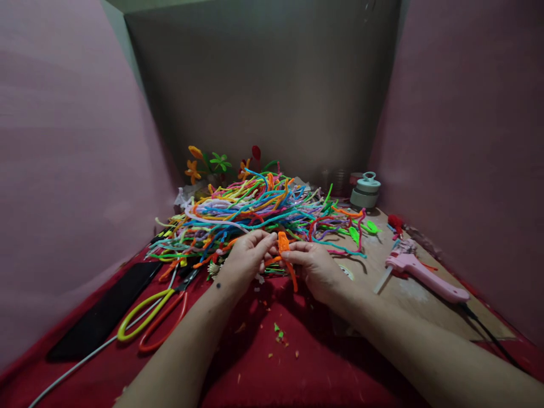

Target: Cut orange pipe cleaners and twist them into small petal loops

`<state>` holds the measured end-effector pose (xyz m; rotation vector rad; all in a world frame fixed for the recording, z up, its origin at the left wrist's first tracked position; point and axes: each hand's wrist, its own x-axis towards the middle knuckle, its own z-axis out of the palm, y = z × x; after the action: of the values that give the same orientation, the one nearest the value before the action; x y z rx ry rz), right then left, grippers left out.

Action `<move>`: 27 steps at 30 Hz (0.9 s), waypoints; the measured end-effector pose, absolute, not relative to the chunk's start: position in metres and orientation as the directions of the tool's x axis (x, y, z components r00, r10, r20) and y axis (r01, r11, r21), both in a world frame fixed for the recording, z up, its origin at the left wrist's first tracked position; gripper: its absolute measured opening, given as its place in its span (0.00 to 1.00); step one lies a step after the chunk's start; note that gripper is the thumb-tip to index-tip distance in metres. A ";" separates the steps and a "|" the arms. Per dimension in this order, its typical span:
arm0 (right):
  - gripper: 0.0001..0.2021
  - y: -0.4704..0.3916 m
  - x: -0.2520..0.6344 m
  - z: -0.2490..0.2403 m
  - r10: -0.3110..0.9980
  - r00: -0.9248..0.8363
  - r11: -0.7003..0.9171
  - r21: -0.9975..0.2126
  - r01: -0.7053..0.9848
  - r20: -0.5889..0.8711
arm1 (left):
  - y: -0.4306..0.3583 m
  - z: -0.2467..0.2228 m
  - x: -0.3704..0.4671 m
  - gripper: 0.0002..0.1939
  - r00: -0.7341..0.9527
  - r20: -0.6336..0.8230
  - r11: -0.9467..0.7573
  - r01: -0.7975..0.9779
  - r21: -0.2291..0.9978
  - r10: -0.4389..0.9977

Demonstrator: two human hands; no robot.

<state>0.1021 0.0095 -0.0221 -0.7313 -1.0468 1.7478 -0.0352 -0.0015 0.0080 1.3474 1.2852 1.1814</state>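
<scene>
Between my two hands is an orange pipe cleaner [283, 242], its upper part bent into a flat, narrow shape and a loose end hanging below. My left hand [254, 253] pinches it from the left side with thumb and forefinger. From the right, my right hand [312, 263] grips its lower part, the thumb laid across it. Just behind my hands spreads a large heap of multicoloured pipe cleaners [250, 207]. The fingertips partly cover the orange piece, so how its strands join is hidden.
Scissors [147, 317] with yellow and red handles and a black flat slab [106, 309] lie at left, crossed by a white cable [91, 354]. A pink glue gun [425, 276] rests on a board [425, 317] at right. Pipe-cleaner flowers [220, 162] and a green-lidded jar [365, 192] stand behind.
</scene>
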 end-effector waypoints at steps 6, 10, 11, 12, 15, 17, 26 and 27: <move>0.07 0.011 0.103 -0.027 0.914 -0.402 -0.227 -0.895 -0.383 -0.060 | -0.006 0.010 -0.032 0.12 0.035 0.129 -0.134 0.185 0.974 0.991; 0.07 0.011 0.104 -0.027 0.910 -0.412 -0.211 -0.904 -0.372 -0.044 | -0.005 0.009 -0.032 0.11 -0.005 0.132 -0.129 0.178 0.976 0.991; 0.06 0.011 0.103 -0.027 0.911 -0.409 -0.202 -0.913 -0.354 -0.043 | -0.005 0.009 -0.032 0.11 -0.001 0.121 -0.119 0.170 0.978 0.993; 0.06 0.011 0.103 -0.026 0.914 -0.403 -0.187 -0.924 -0.333 -0.040 | -0.004 0.008 -0.033 0.12 0.015 0.109 -0.110 0.155 0.982 0.994; 0.04 0.009 0.102 -0.024 0.926 -0.377 -0.130 -0.955 -0.267 -0.021 | -0.005 0.009 -0.035 0.13 0.116 0.066 -0.080 0.128 0.989 0.991; 0.04 0.007 0.102 -0.024 0.933 -0.360 -0.104 -0.967 -0.232 -0.014 | -0.006 0.009 -0.034 0.11 0.142 0.036 -0.057 0.146 0.988 0.989; 0.02 0.010 0.102 -0.027 0.919 -0.381 -0.220 -0.929 -0.298 -0.095 | -0.006 0.001 -0.025 0.07 0.021 0.496 -0.421 0.561 0.712 0.868; 0.03 0.010 0.102 -0.027 0.919 -0.381 -0.222 -0.929 -0.296 -0.098 | -0.006 0.001 -0.025 0.06 0.010 0.468 -0.395 0.552 0.734 0.884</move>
<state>0.1017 0.0099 -0.0271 -0.8661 -1.1156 1.7429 -0.0253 -0.0060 0.0014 1.9507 1.4761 1.3381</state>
